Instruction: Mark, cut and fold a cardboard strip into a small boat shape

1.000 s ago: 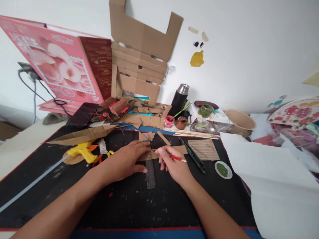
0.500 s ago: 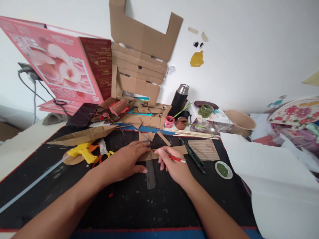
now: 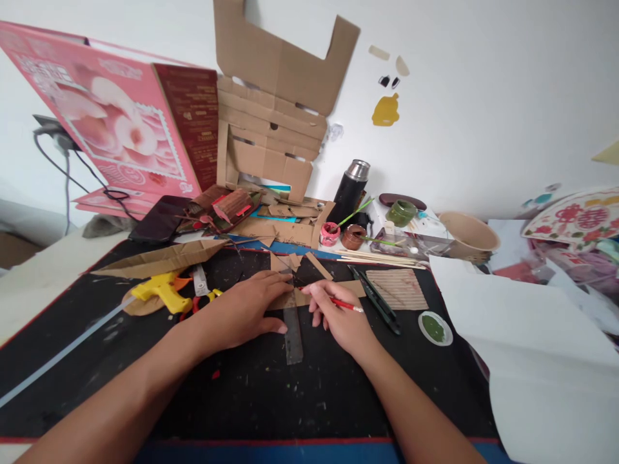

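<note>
My left hand (image 3: 251,303) lies with its fingers stretched over the upper part of a dark metal ruler (image 3: 293,338), its thumb spread at the ruler's left edge. Under the ruler a narrow cardboard strip (image 3: 351,289) runs crosswise. A slim red pencil (image 3: 342,303) is pinched in my right hand (image 3: 333,316), its tip at the strip close to the ruler's right edge. Small cardboard offcuts (image 3: 316,265) lie just beyond my hands. A dark green utility knife (image 3: 377,301) and a corrugated cardboard piece (image 3: 396,289) are to the right.
On the left are a yellow glue gun (image 3: 164,293) with a long glue stick and partly covered scissors (image 3: 200,287). A lid of green paint (image 3: 435,328) lies right, near white paper (image 3: 541,348). Behind stand paint jars (image 3: 354,237), a black thermos (image 3: 349,193) and a cardboard sheet (image 3: 285,64).
The camera view has shifted slightly. Both hands, the ruler and the cardboard strip stay in nearly the same place, with the pencil still at the strip.
</note>
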`<action>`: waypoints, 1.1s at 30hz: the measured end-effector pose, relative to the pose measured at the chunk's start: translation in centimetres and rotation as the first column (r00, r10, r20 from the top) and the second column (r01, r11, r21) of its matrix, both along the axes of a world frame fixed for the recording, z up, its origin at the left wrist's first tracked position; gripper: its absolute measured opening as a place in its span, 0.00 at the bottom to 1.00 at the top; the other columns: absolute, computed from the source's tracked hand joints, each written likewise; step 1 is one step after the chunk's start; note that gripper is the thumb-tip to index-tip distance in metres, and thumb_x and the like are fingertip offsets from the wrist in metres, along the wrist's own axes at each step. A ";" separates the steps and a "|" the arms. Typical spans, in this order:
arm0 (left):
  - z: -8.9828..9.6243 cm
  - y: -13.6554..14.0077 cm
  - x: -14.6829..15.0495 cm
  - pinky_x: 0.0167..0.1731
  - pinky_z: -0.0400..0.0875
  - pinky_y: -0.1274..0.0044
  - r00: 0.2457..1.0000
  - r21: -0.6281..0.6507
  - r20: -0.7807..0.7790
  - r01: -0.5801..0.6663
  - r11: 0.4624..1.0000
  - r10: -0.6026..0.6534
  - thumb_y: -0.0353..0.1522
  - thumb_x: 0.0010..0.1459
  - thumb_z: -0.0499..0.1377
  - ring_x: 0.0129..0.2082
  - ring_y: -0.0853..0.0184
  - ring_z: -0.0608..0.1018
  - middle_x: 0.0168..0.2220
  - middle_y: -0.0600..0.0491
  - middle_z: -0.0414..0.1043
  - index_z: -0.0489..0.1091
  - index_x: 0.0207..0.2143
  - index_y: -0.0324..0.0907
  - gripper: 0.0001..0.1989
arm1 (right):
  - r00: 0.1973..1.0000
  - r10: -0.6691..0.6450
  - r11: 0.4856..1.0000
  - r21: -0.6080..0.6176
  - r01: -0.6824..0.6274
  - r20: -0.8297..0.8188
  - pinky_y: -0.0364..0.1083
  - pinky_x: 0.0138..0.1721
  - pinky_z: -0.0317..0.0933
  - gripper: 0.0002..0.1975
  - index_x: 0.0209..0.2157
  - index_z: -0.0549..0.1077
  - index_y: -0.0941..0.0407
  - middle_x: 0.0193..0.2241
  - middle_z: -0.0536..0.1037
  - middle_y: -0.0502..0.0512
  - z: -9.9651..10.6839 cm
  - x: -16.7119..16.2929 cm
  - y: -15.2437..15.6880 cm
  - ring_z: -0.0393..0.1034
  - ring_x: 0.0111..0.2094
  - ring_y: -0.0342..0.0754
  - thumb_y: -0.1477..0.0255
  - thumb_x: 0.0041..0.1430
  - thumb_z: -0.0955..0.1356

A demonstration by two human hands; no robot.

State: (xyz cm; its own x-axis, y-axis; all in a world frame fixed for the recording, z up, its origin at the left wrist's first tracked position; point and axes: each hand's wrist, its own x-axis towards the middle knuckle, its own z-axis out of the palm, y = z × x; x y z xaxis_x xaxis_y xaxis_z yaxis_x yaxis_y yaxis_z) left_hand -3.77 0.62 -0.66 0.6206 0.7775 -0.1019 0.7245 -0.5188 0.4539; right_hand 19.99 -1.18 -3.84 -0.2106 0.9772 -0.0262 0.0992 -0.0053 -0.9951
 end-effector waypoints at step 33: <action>-0.3 0.2 -0.2 0.73 0.62 0.56 0.999 -0.014 0.034 0.003 1.000 -0.003 0.36 0.62 0.73 0.76 0.47 0.65 0.75 0.43 0.65 0.70 0.69 0.46 0.35 | 1.000 0.024 1.000 0.003 -0.024 0.006 0.41 0.19 0.55 0.27 0.37 0.80 0.56 0.27 0.76 0.50 -0.3 -0.1 0.1 0.71 0.21 0.42 0.44 0.69 0.70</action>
